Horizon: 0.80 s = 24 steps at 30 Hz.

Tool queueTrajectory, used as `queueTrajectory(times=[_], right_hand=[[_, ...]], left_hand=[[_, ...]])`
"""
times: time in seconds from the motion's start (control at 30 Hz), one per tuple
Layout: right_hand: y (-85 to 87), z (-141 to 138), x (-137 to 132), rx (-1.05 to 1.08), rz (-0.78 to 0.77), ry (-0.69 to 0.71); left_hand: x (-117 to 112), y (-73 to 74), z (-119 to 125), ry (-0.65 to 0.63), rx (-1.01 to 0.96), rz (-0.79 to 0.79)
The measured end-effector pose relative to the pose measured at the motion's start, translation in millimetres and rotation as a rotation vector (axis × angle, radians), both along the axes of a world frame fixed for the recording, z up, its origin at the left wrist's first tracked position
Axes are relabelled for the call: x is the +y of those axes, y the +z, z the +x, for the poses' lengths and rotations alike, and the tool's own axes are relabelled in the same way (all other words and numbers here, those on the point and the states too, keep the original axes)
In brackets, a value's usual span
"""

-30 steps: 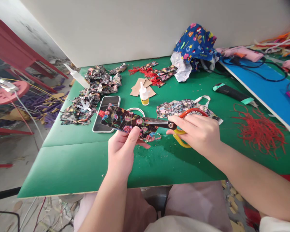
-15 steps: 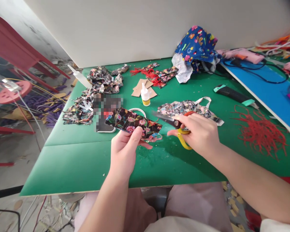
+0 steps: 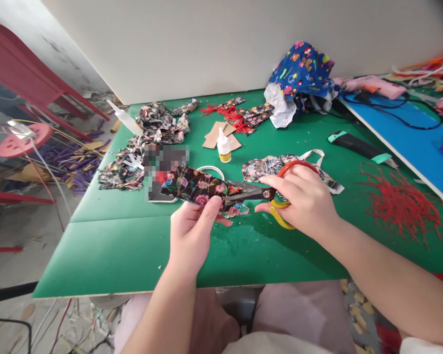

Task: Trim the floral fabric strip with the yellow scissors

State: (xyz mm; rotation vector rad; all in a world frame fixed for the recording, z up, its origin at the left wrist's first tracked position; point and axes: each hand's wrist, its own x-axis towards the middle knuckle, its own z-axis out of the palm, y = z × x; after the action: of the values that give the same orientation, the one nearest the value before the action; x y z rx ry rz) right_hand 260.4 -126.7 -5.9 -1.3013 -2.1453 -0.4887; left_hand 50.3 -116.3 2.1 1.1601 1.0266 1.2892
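Observation:
Pinched between the thumb and fingers of my left hand (image 3: 194, 231) is a strip of black floral fabric (image 3: 195, 186), held above the green tabletop. My right hand (image 3: 302, 199) grips a pair of scissors (image 3: 268, 193) with one red and one yellow handle. The handles are spread, and the blades lie across the right end of the fabric, near my left thumb. Behind the fabric a white ring (image 3: 211, 170), perhaps a tape roll, is partly covered. A crumpled floral fabric piece (image 3: 258, 167) lies behind the scissors. Beyond the strip stands a small white glue bottle (image 3: 224, 146).
Crumpled floral fabric (image 3: 160, 123) and a squeeze bottle (image 3: 124, 118) lie at the left. Cardboard pieces (image 3: 216, 132) and red-fringed strips (image 3: 239, 118) are at the back. To the right are a utility knife (image 3: 360, 146), red threads (image 3: 402, 204) and a blue board (image 3: 409, 137).
The scissors have moved left, and their blades now reach the fabric's right end. Their handles have spread wider, with the red one rising. My left hand stays nearly still.

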Motion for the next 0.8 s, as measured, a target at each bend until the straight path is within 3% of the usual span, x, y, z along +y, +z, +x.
queueTrajectory(times=[0.8], right_hand=[[0.4, -3.1, -8.0, -0.055, 0.087, -0.129]], left_hand=[[-1.5, 0.3, 2.6, -0.056, -0.001, -0.091]])
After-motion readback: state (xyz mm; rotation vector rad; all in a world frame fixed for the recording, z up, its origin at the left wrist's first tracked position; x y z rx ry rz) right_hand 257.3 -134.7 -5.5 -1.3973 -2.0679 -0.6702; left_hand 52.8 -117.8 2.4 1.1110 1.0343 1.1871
